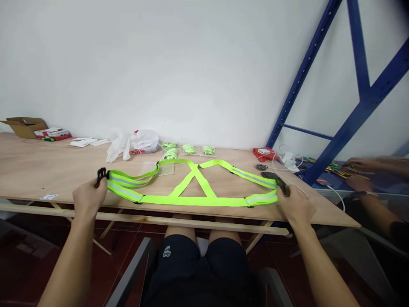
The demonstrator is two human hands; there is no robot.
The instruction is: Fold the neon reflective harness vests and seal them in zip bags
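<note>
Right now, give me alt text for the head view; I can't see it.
A neon-yellow reflective strap harness is held spread over a wooden table, the left hand gripping a black buckle, the right hand its opposite end. Behind lie four bagged neon bundles and a white plastic bag.

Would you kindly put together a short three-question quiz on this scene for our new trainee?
1. True or false: the left hand and the right hand hold opposite ends of the green harness.
2. Which stands at the back left of the table?
A) the phone
B) the cardboard box
C) the blue frame
3. Fill in the letter: the harness's middle straps cross like an ___.

Key: 1. True; 2. B; 3. X.
</note>
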